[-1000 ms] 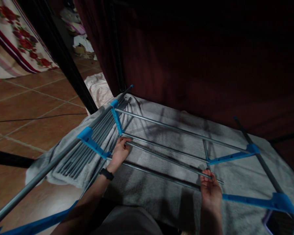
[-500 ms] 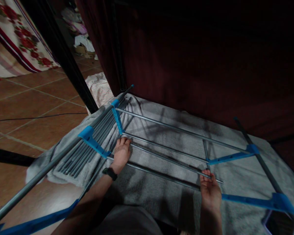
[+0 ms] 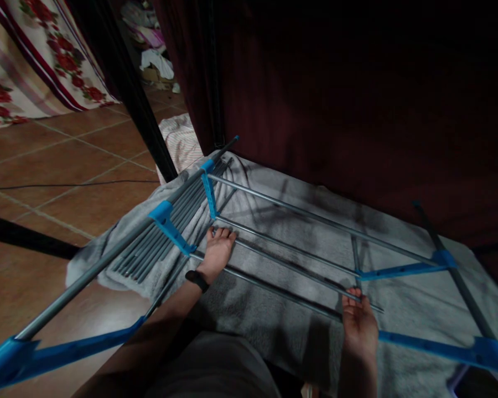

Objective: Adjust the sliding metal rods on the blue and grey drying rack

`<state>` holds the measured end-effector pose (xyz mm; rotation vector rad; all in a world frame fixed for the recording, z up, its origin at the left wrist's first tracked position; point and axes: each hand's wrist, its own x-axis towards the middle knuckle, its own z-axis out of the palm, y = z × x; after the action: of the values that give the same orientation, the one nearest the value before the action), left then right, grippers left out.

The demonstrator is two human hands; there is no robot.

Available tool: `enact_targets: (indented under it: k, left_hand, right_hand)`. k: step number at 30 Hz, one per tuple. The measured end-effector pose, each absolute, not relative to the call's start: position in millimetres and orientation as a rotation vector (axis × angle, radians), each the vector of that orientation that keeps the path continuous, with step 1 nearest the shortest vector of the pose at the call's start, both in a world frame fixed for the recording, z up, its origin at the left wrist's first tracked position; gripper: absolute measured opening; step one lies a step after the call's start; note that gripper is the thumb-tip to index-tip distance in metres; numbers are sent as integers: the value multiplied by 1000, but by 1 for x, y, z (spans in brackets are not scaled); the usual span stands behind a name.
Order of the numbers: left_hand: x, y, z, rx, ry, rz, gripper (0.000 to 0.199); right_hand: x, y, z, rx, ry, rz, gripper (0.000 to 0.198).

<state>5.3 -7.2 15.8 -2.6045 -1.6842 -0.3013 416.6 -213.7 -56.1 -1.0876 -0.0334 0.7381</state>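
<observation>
A half-built rack of grey metal tubes (image 3: 278, 288) and blue plastic brackets (image 3: 172, 228) stands around my hands. Between its crossbars lies a thin loose-ended metal tube (image 3: 288, 265), slanting down to the right. Over its left end, my left hand (image 3: 218, 250) is curled palm down, with a dark band on the wrist; the fingertips are partly hidden. From below, my right hand (image 3: 360, 320) pinches the same tube near its right end, palm up. That end sticks out past my fingers, close to a lower blue bracket (image 3: 427, 344).
Several spare tubes (image 3: 149, 251) lie in a row on the grey blanket (image 3: 402, 298) at the left. Black bed posts (image 3: 136, 99) and a dark red curtain (image 3: 315, 110) border the bed. A phone-like dark object (image 3: 477, 382) rests at lower right.
The view has swung slightly left, so the rack sits further right in the picture. Both hands keep their places on the tube, which has barely shifted.
</observation>
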Motion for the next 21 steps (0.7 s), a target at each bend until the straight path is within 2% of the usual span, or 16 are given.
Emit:
enact_targets:
  k: [6,13,21]
  left_hand:
    - [7,-7,11,-2601,-1685,-317,38]
    - [9,-8,12,-2614,-1700,-335,39]
    - [10,-7,10,-2644,-1734,-374,38]
  right_hand:
    - [416,-212,-49,-1076,110,728,2]
    - [414,-212,-44,-1101,109,704,15]
    - [420,-214,-49,-1189,42,707,12]
